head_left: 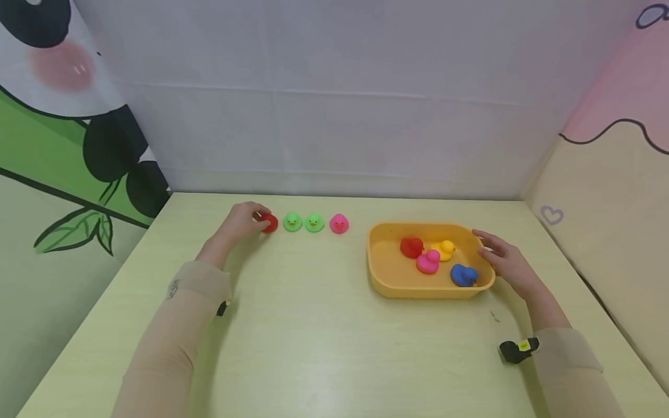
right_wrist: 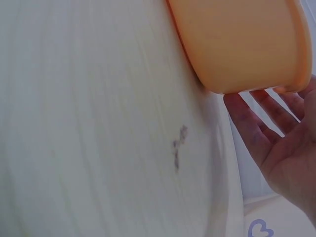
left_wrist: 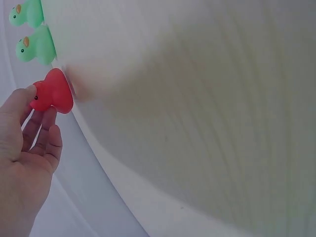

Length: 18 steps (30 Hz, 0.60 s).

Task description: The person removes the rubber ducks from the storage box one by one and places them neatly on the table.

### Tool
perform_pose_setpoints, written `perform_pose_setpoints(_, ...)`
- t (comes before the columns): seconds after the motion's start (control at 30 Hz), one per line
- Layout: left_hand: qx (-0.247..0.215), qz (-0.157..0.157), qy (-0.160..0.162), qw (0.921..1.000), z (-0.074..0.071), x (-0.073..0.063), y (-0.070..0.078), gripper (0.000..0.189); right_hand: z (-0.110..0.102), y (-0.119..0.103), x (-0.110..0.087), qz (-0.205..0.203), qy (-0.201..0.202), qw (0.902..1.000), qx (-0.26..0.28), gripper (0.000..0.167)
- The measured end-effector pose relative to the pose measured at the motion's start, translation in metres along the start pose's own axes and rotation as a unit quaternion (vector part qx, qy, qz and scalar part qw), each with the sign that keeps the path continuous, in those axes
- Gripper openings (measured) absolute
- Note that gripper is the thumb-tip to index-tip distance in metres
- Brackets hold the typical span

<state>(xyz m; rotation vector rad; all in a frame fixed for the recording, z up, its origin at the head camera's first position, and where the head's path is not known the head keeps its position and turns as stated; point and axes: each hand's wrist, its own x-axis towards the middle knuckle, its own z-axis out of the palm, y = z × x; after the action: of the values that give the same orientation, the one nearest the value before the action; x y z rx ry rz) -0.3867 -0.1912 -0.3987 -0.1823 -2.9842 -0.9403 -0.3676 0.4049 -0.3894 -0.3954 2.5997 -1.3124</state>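
At the left end of a row of ducks, my left hand (head_left: 244,222) pinches a red toy duck (left_wrist: 55,93) between thumb and fingertips, with its base close over the table. Beside it stand two green ducks (head_left: 292,222) and a pink duck (head_left: 339,223), facing me. My right hand (head_left: 504,258) rests its extended fingers against the right end of a yellow-orange tub (head_left: 378,284). Inside the tub lie a red duck (head_left: 412,247), a yellow duck (head_left: 444,250), a pink duck (head_left: 428,262) and a blue duck (head_left: 463,276). From the right wrist, fingertips touch the tub's outer wall (right_wrist: 242,47).
The pale wooden table (head_left: 303,342) ends at a white cloth backdrop (head_left: 334,139). Printed panels stand at both sides, the right one with a small heart (head_left: 551,215). A dark mark (right_wrist: 177,148) shows on the table near the tub.
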Motion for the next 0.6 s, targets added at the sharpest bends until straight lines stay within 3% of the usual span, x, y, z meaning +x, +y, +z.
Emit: perform_pose_setpoints(0.6,-0.001,0.026,0.01,0.9996,0.007,0.007,-0.011,0.025,0.003,-0.002,0.0,-0.001,0.003,0.9999,-0.012,0.056)
